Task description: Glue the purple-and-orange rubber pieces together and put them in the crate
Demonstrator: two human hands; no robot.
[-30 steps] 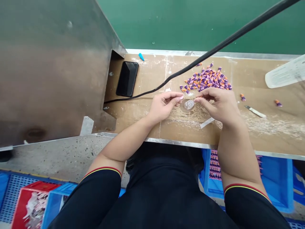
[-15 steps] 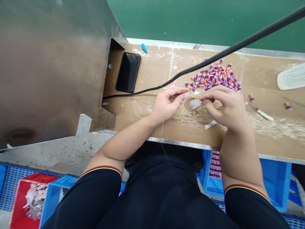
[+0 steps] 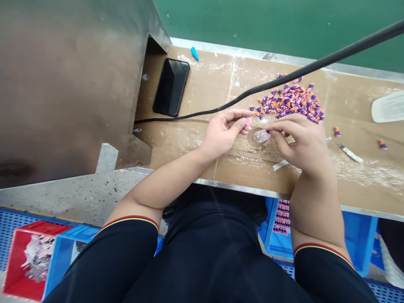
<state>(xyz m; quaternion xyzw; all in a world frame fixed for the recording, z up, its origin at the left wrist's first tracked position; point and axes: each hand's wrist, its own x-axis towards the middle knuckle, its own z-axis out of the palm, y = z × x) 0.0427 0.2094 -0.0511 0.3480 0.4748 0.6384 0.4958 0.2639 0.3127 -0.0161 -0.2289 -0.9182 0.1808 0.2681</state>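
Between thumb and fingers my left hand (image 3: 222, 130) pinches a small pink piece (image 3: 248, 121), whose kind I cannot make out. My right hand (image 3: 298, 141) is closed on a small purple piece (image 3: 268, 131), mostly covered by the fingertips. That piece meets a small clear cup (image 3: 261, 136) standing on the cardboard between my hands; whether it dips inside, I cannot tell. Just beyond the right hand lies a heap of small purple, orange and pink figures (image 3: 296, 101). A white strip (image 3: 280, 165) is on the cardboard under my right wrist.
A black cable (image 3: 249, 92) crosses above the cardboard-covered bench (image 3: 205, 92). To the left are a phone (image 3: 171, 87) and a metal housing (image 3: 72, 84). A small knife (image 3: 350, 153), loose figures and a white container (image 3: 388, 107) lie right. Below stand blue crates (image 3: 356, 235) and a red crate (image 3: 25, 261).
The view has shifted slightly. Both hands keep their pinches near the clear cup, with the pink piece and the purple piece still held.
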